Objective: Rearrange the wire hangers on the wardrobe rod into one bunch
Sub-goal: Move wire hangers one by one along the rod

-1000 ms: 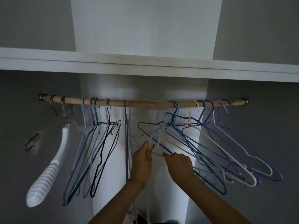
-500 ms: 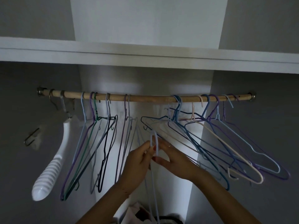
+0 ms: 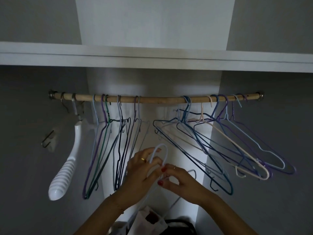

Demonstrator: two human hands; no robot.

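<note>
I have one head view only, so nothing is shared. It looks forward and slightly up into a wardrobe, close enough that my forearms enter from the bottom edge. The wooden rod [image 3: 152, 99] runs across the frame above my fingers [image 3: 153, 161], the shelf [image 3: 152, 56] higher still, wide-angle curving both.

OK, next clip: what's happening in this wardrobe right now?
A person is sorting wire hangers on a wooden rod. Both hands, the left hand and the right hand, hold a pale blue wire hanger off the rod, its hook pointing up below the gap in the middle. The other hangers hang in two loose groups, left and right, not yet one bunch. A white plastic hanger hangs at the far left.
</note>
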